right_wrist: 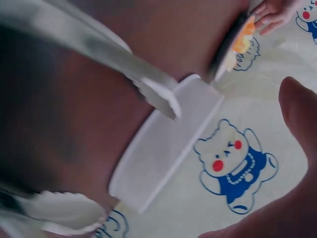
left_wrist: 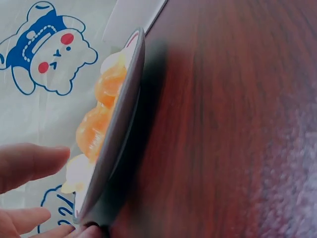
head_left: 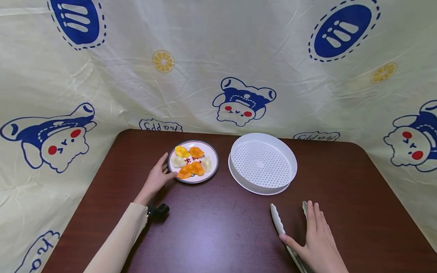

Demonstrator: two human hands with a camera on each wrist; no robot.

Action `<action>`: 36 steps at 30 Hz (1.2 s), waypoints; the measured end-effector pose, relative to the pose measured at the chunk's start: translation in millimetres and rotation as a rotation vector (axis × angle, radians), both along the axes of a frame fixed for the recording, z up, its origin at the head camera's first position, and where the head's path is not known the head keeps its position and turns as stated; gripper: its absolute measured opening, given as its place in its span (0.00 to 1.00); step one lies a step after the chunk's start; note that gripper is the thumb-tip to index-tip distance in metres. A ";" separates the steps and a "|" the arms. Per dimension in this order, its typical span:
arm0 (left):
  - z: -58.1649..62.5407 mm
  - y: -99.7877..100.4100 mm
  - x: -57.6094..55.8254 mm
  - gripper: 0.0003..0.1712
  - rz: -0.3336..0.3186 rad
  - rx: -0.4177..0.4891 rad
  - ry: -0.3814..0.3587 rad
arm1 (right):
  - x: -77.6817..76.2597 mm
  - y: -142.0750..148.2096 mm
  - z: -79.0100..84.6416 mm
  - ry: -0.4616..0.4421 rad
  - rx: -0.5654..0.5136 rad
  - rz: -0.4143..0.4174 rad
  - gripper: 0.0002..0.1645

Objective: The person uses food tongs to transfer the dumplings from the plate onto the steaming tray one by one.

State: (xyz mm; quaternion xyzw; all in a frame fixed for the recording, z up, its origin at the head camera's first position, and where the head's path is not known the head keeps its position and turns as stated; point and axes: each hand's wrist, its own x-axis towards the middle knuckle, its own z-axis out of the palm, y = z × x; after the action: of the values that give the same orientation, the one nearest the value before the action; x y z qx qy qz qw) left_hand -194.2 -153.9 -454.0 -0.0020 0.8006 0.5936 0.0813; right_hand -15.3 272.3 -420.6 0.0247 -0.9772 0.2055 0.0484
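Observation:
A white plate with a dark rim [head_left: 212,171] carries several dumplings, orange [head_left: 197,168], yellow and white. My left hand [head_left: 157,180] is at its left edge, fingers loosely extended along the rim and the thumb toward the near side. In the left wrist view the thumb [left_wrist: 34,161] stands apart from the dumplings, while a fingertip is right at the plate's edge. Over silver tongs with pale scalloped tips [head_left: 277,219] hovers my right hand [head_left: 319,239], its fingers straight and thumb spread. The tongs' arms stand apart, their right one partly hidden by this hand.
Right of the plate, a round white steamer basket [head_left: 263,163] with a perforated bottom sits on a white base [head_left: 239,182]. Everything rests on a dark brown table [head_left: 205,227]. A printed cloth [head_left: 191,94] hangs behind the table and along its sides.

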 end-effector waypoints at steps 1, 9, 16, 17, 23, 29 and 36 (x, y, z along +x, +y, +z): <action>-0.7 0.1 -0.6 0.49 0.004 0.021 -0.004 | 3.2 1.7 -3.5 -0.007 -0.001 -0.009 0.73; -6.8 -5.1 -4.7 0.50 0.012 0.135 -0.024 | 25.3 3.6 -40.0 0.103 0.020 -0.062 0.79; -10.8 -7.9 -8.2 0.48 0.006 0.212 -0.064 | 39.5 2.9 -60.0 0.245 0.003 -0.201 0.84; -11.3 -8.1 -8.5 0.48 0.002 0.219 -0.067 | 40.8 2.8 -60.8 0.245 -0.005 -0.224 0.84; -13.6 -7.2 -9.9 0.47 0.003 0.245 -0.090 | 44.9 3.9 -62.2 0.184 -0.025 -0.335 0.80; -14.5 -6.3 -10.2 0.47 0.009 0.249 -0.101 | 42.1 8.5 -58.7 0.043 -0.063 -0.398 0.78; -14.4 -6.8 -8.8 0.47 0.002 0.240 -0.099 | 36.9 7.7 -55.9 0.016 -0.035 -0.419 0.70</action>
State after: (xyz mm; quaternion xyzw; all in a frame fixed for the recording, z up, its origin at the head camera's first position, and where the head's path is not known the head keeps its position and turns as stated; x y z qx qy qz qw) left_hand -203.0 -160.6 -468.4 -0.0226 0.7187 0.6845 0.1198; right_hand 21.5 280.0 -476.5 -0.1784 -0.9568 0.2075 0.0982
